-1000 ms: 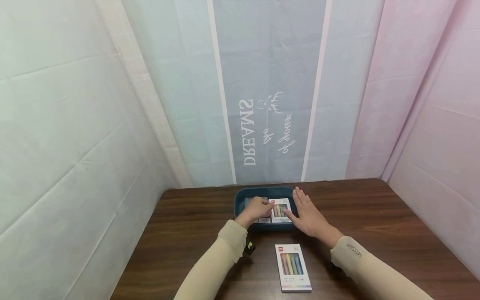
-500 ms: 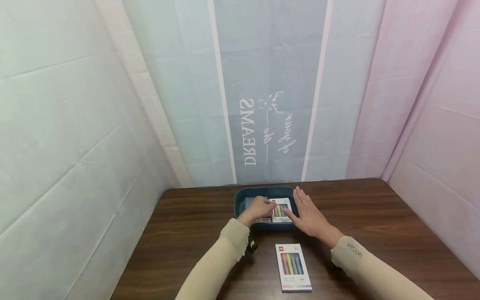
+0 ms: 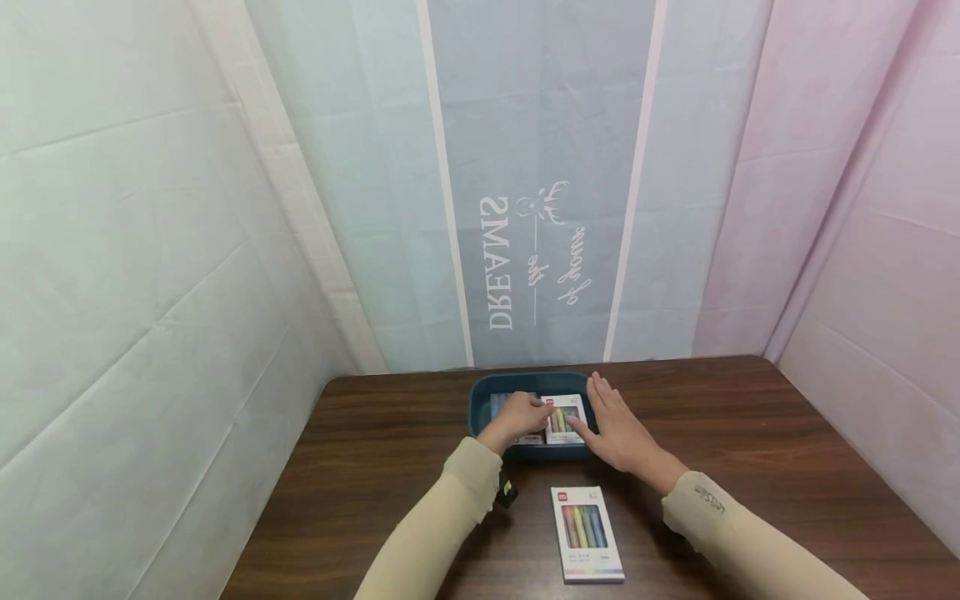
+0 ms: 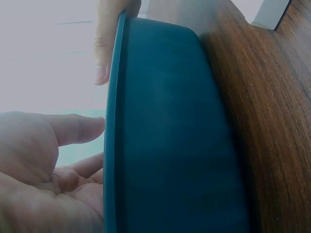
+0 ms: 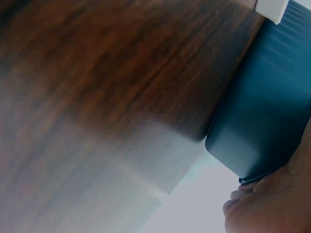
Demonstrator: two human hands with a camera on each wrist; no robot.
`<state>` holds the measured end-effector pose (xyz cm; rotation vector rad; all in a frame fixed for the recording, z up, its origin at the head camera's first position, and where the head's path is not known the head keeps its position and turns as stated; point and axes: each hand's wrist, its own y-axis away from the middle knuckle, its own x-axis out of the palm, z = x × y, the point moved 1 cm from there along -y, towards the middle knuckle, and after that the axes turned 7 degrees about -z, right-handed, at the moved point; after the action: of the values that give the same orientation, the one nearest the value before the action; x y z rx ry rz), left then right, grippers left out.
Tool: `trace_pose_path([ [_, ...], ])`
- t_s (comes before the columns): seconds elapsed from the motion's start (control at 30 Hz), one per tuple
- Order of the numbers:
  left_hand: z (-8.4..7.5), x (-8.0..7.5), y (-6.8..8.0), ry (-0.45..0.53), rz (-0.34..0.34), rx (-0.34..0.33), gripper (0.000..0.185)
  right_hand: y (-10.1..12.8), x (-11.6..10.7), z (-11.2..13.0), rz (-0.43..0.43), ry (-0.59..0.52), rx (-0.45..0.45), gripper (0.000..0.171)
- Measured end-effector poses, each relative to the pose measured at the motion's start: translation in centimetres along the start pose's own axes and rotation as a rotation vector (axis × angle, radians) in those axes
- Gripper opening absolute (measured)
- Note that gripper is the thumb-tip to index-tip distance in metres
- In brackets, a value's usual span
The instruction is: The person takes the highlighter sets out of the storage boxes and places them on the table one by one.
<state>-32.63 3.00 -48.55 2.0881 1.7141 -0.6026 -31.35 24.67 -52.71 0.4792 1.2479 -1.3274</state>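
A dark blue plastic tray stands near the back of the table. Inside, on the right, lies a white box of coloured sticks, its window showing the sticks. My left hand reaches over the front rim and pinches that box's left edge; in the left wrist view the tray wall hides the fingertips. Under that hand a dark, bluish flat pack is partly covered. My right hand lies along the tray's right side, fingers straight, its thumb reaching the white box's right edge.
Nearer the front of the brown wooden table lies a second white box with coloured sticks in its window. A small black object hangs at the left sleeve. A printed curtain rises behind the table.
The white box inside the tray has shifted slightly to the right, along with my left hand's fingers. My right hand and the front box look unchanged.
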Motion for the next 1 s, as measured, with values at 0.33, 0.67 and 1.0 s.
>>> trace_pose_path([
  [0.33,-0.1,0.0,-0.1,-0.01,0.005,-0.079,0.046,0.1,0.2,-0.2,0.01,-0.001,0.006,0.097],
  [0.67,-1.1,0.0,-0.1,-0.093,0.031,-0.081,0.048,0.1,0.3,-0.4,0.02,-0.007,0.011,0.097],
  [1.0,-0.9,0.2,-0.2,-0.053,0.026,-0.086,0.051,0.1,0.1,-0.1,-0.011,0.003,-0.006,0.095],
])
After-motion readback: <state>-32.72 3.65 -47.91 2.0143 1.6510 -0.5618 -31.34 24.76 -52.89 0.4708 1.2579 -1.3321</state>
